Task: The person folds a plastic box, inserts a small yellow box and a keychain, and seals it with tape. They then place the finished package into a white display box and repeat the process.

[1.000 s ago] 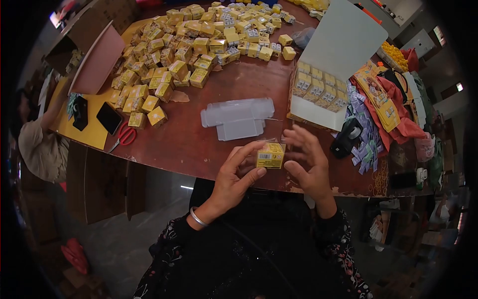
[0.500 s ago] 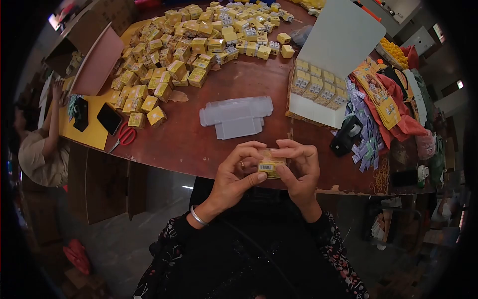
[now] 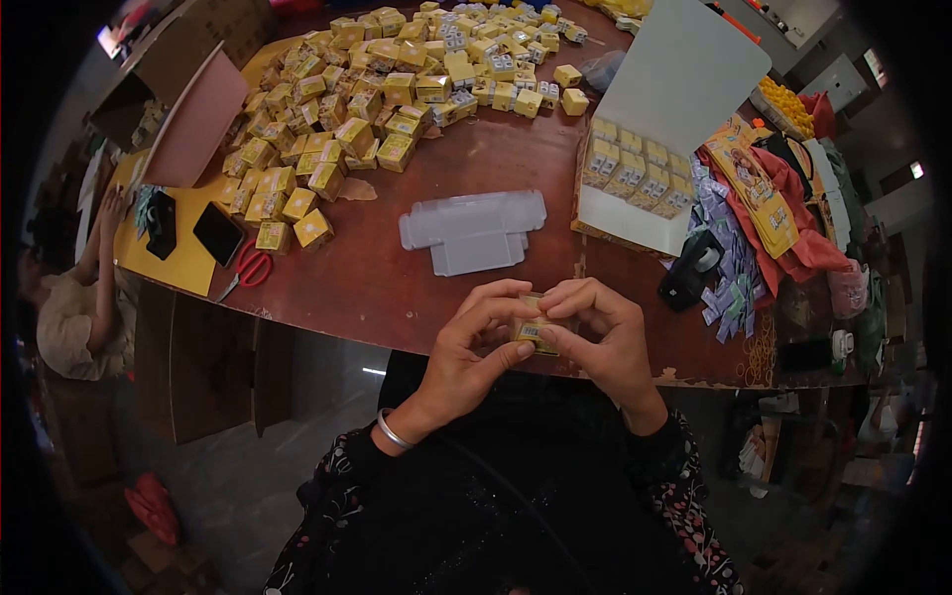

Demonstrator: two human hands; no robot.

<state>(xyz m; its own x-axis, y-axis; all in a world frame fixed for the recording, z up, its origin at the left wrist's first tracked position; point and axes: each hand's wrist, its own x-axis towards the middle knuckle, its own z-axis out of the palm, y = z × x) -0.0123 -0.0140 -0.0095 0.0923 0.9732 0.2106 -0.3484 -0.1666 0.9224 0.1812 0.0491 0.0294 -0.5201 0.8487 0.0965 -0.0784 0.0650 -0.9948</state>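
Between my two hands, close to the table's front edge, is a small yellow box with a barcode on the side facing me. My left hand grips its left side, thumb low and fingers over the top. My right hand pinches it from the right, fingertips at the upper edge. Fingers cover much of the box. Just beyond lies an unfolded clear plastic tray. To the right stands an open display carton with its white lid raised, holding rows of similar small boxes.
A large heap of small yellow boxes covers the back left. Red scissors, a phone and a pink basin are at left. At right lie purple sachets and a black tape dispenser. A co-worker sits far left.
My right hand has shifted slightly right, its fingers now bunched nearer the box's top edge. The box is more covered. The co-worker's arms have moved at the far left.
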